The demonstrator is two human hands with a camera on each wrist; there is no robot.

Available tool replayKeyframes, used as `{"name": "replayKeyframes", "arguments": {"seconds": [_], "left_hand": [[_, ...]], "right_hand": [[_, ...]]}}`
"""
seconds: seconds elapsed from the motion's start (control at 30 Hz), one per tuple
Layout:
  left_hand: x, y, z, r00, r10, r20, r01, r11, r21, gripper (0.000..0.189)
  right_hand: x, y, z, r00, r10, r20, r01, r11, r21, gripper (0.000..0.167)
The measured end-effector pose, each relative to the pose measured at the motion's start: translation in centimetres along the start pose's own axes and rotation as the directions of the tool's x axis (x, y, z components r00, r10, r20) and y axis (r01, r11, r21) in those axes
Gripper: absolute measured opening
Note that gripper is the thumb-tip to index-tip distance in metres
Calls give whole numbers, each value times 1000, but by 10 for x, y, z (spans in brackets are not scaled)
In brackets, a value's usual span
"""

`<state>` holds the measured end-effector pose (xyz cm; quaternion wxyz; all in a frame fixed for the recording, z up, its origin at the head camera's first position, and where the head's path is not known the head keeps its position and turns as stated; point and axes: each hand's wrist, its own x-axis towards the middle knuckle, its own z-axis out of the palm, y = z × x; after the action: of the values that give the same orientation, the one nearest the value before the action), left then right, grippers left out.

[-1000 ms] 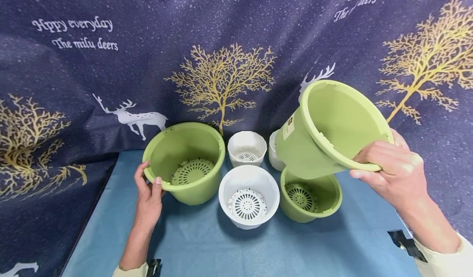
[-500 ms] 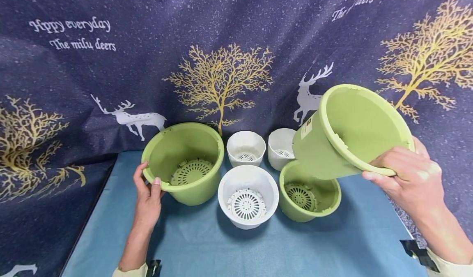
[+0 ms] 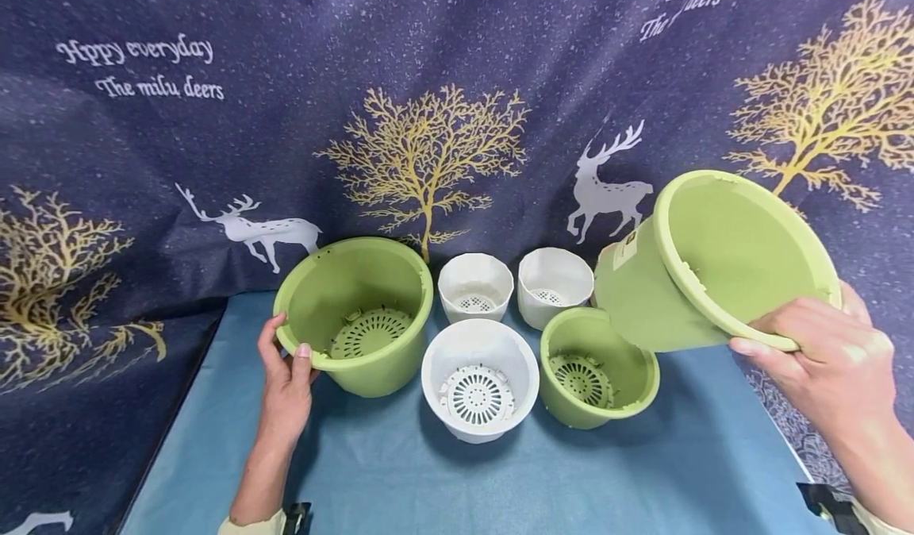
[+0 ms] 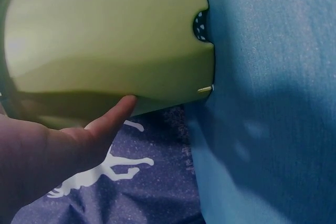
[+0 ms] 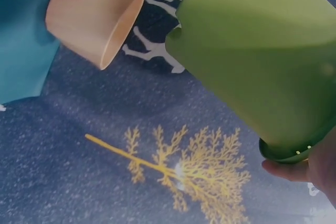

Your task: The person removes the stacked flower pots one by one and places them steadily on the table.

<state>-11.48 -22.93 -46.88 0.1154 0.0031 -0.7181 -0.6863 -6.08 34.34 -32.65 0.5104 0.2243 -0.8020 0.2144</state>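
Observation:
At the left, a large green plastic flowerpot (image 3: 378,375) stands on the table, slotted holes in its base. My left hand (image 3: 288,380) holds its near-left rim, thumb at the rim; the left wrist view shows one finger (image 4: 118,114) stretched along the outer wall. On the right, my right hand (image 3: 831,352) grips the rim of a second large green flowerpot (image 3: 643,301), thumb outside and fingers over the edge. That flowerpot hangs tilted in the air, mouth toward me and to the right, with a label on its side. It partly overlaps a smaller green flowerpot (image 3: 574,409).
A white flowerpot (image 3: 478,432) stands mid-table, with two small white faceted pots (image 3: 474,271) behind it. Behind the lifted flowerpot stands a pinkish pot (image 5: 86,17), mostly hidden in the head view. A dark cloth (image 3: 428,43) with deer and trees hangs at the back.
My right hand has carried the lifted flowerpot to the right and slightly down, uncovering the right small white pot and the deer behind. My left hand keeps its place on the rim.

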Motion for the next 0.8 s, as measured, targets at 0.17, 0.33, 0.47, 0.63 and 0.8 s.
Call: {"name": "replayKeyframes", "arguments": {"seconds": [0.17,0.33,0.47,0.63,0.8], "left_hand": [[0,0,0,1000,-3,-2,3,1000,-11,57],[0,1,0,1000,-3,-3,3,1000,-9,57],[-1,1,0,1000,-8,-2,8,1000,9,57],[-1,2,0,1000,-15,-2,15,1000,17,57],[-1,1,-1,1000,-13,3,13,1000,27,58]], "right_hand": [[-3,-1,-5,1000,13,-26,-13,1000,-2,77],[-11,5,-12,999,39,1,-39,999,11,79],[-22,14,-17,998,54,34,-53,998,-25,81],[-35,22,-24,994,97,56,-98,995,15,81],[-45,26,-33,981,158,111,-160,987,12,80]]}}
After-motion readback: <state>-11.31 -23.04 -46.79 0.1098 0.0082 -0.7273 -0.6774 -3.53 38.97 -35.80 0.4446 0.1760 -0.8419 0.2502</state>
